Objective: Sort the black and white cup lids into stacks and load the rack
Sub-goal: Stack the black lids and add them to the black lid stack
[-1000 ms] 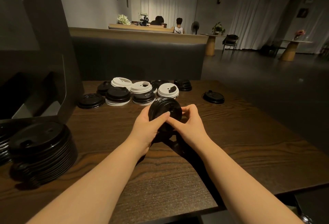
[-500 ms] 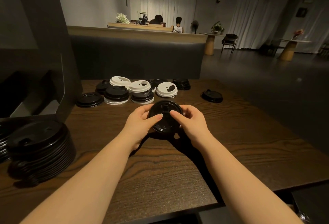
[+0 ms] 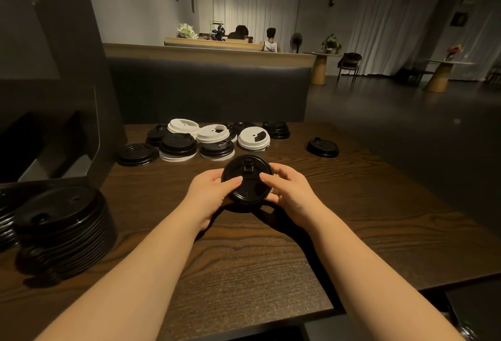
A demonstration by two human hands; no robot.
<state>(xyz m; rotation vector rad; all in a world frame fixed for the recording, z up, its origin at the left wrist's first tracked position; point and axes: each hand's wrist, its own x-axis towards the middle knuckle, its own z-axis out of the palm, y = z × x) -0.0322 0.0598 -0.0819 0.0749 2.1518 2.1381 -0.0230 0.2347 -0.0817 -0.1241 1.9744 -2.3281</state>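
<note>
A small stack of black lids (image 3: 246, 178) is at the middle of the wooden table (image 3: 271, 259). My left hand (image 3: 208, 191) grips its left side with the thumb on top. My right hand (image 3: 287, 191) grips its right side the same way. Behind them lie loose lids: white lids (image 3: 254, 137) (image 3: 212, 132) (image 3: 183, 125) mixed with black lids (image 3: 177, 143) (image 3: 137, 153). A single black lid (image 3: 322, 147) lies apart to the right. A tall stack of black lids (image 3: 62, 221) is at the near left.
A dark rack or housing (image 3: 54, 96) rises at the table's left edge. A dark bench back (image 3: 211, 91) runs behind the table. The table's front edge and right edge drop to the floor. Two people sit far back in the room.
The black lid stack tipped from standing on edge to nearly flat and came down toward the table. Both hands lowered with it and kept their hold.
</note>
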